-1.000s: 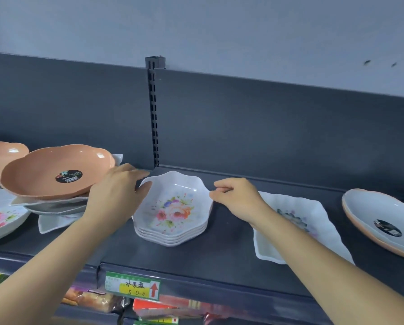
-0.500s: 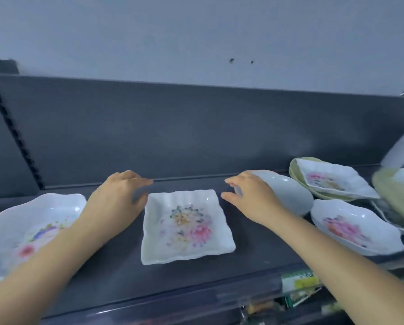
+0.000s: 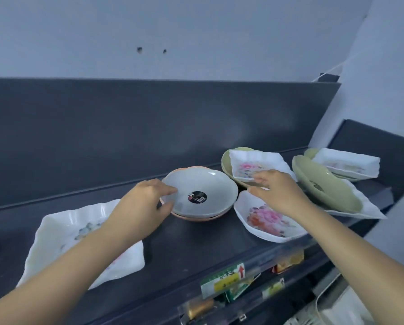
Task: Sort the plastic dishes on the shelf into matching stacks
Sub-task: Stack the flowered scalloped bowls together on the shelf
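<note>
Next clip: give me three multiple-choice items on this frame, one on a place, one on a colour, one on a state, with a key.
1. The grey bowl sits on: A a wooden tray; B a peach bowl; C a green bowl.
2. The square floral dish at the right hand lies in a bowl coloured: A peach; B grey; C green.
3. The left hand is: A gripping the grey bowl's rim; B hanging idle; C holding a cloth.
Key: 1 B, a peach rim shows beneath it; 2 C, the green bowl curves round its left side; 3 A, thumb and fingers curl round the rim.
</note>
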### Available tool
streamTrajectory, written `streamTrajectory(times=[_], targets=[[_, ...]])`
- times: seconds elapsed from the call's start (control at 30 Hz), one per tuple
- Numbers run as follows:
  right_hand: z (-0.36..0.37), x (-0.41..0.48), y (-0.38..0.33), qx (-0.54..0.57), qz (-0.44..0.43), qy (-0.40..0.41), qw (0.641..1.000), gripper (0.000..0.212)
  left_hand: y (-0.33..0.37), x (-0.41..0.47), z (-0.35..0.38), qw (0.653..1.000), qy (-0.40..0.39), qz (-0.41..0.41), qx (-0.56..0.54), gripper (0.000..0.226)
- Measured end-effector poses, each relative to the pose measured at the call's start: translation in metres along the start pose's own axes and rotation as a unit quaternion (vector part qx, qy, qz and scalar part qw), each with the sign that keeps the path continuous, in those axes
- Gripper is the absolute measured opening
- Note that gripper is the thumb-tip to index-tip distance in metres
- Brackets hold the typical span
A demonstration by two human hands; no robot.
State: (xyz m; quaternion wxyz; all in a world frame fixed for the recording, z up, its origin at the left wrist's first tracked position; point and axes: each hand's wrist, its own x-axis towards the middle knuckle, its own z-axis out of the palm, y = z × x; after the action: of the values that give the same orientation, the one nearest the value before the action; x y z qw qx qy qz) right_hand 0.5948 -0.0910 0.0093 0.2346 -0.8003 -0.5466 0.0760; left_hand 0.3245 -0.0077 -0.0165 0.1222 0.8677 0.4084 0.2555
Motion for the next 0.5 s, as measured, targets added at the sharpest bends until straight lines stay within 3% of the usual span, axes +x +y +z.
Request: streamTrajectory(times=[0.2, 0.27, 0.4, 0.5], targets=[[-0.018, -0.019, 0.049, -0.035, 0.047, 0.040, 0.998, 0.045, 0.055, 0.015, 0.040, 0.994, -0.052, 0.008, -0.091, 0.035], [-0.020, -0.029, 0.064, -0.009, 0.087, 0.049, 0.995, 0.047, 0.077, 0.014, 0.052, 0.989, -0.070, -0.004, -0.127, 0.027], [-0.018, -0.053, 0.083, 0.038, 0.141, 0.087, 0.986, 0.044, 0.107, 0.013, 0.075, 0.964, -0.130, -0.085, -0.215, 0.037], [-0.015, -0.063, 0.088, 0.067, 0.171, 0.074, 0.980, 0.033, 0.116, 0.017, 0.087, 0.945, -0.158, -0.144, -0.249, 0.027]])
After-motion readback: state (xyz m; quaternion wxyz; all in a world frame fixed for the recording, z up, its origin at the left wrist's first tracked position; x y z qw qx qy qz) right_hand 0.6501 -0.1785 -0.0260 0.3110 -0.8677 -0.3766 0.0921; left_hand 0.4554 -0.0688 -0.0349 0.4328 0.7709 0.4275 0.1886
